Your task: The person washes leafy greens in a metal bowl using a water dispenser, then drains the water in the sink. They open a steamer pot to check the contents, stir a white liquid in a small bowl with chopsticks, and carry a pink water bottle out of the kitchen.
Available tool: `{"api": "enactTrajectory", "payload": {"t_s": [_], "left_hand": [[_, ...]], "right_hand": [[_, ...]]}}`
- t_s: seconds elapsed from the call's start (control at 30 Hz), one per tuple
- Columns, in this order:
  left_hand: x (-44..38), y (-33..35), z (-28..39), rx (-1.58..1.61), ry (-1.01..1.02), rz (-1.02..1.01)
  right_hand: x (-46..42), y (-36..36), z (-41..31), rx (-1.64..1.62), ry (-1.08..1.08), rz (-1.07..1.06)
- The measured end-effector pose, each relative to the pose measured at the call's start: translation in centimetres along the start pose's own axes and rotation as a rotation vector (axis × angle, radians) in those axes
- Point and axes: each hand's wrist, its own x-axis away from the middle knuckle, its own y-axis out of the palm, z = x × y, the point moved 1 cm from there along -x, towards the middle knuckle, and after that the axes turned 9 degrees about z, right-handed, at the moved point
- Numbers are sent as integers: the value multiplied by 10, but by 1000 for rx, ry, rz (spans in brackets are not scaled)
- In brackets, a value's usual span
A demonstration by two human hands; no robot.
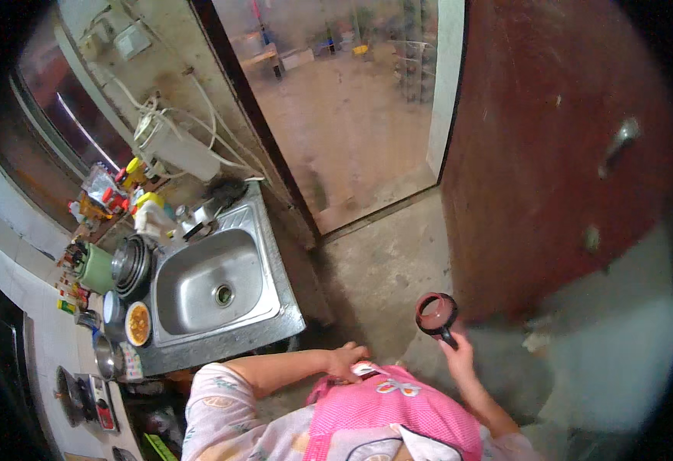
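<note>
My right hand (pixel 457 354) grips the dark handle of a cup-like vessel (pixel 437 314) with a dark rim and a reddish inside. The vessel is held over the concrete floor, to the right of my body; what it contains is too unclear to tell. My left hand (pixel 346 361) lies at the top edge of the pink apron (pixel 394 397), by a white and red patch. Whether its fingers hold the cloth is hidden. A stainless steel sink (pixel 210 282) with a drain in its middle is to the left of both hands.
A bowl of orange-yellow food (pixel 138 324), stacked metal basins (pixel 133 262) and several bottles crowd the sink's left side. A water filter housing (pixel 178 147) with white hoses hangs above. Ahead is an open doorway (pixel 348 127), with a dark red door (pixel 544 144) on the right.
</note>
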Motion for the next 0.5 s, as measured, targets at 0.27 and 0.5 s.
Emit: {"api": "enactTrajectory", "payload": {"t_s": [0.27, 0.5], "left_hand": [[-100, -83, -50, 894, -486, -264], [-202, -332, -16, 1168, 114, -198]], "right_hand": [[-218, 68, -68, -145, 25, -120], [-411, 134, -125, -161, -33, -237]]}}
